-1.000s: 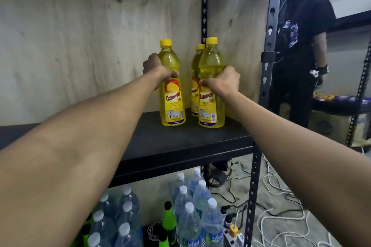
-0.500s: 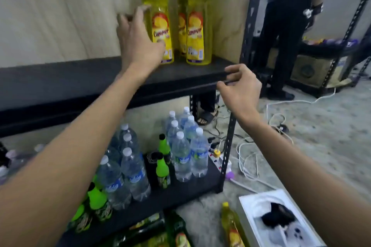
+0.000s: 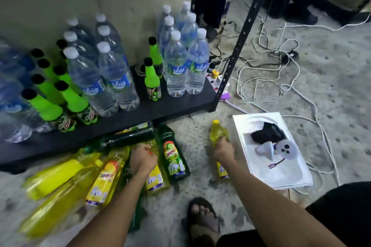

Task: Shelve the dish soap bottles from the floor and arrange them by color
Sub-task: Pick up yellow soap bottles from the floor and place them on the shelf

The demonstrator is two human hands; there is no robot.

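Several dish soap bottles lie on the floor below the bottom shelf (image 3: 140, 112). My right hand (image 3: 221, 149) is closed around the neck of a yellow bottle (image 3: 217, 132) lying apart from the pile. My left hand (image 3: 142, 159) grips another yellow bottle (image 3: 154, 180) in the heap. A dark green bottle (image 3: 173, 156) lies between the two hands. More yellow bottles (image 3: 102, 178) sprawl to the left, with another green one (image 3: 128, 138) tucked under the shelf edge.
Water bottles (image 3: 186, 62) and green soda bottles (image 3: 152, 78) stand on the bottom shelf. A white tray (image 3: 291, 174) with small devices lies right of my right hand. Cables (image 3: 261, 78) tangle beyond the shelf post (image 3: 239, 42). My sandalled foot (image 3: 202, 220) is below.
My view has dropped from the upper shelf to the floor. Both hands left the shelved yellow bottles, came down, and each has closed on a yellow bottle on the floor.
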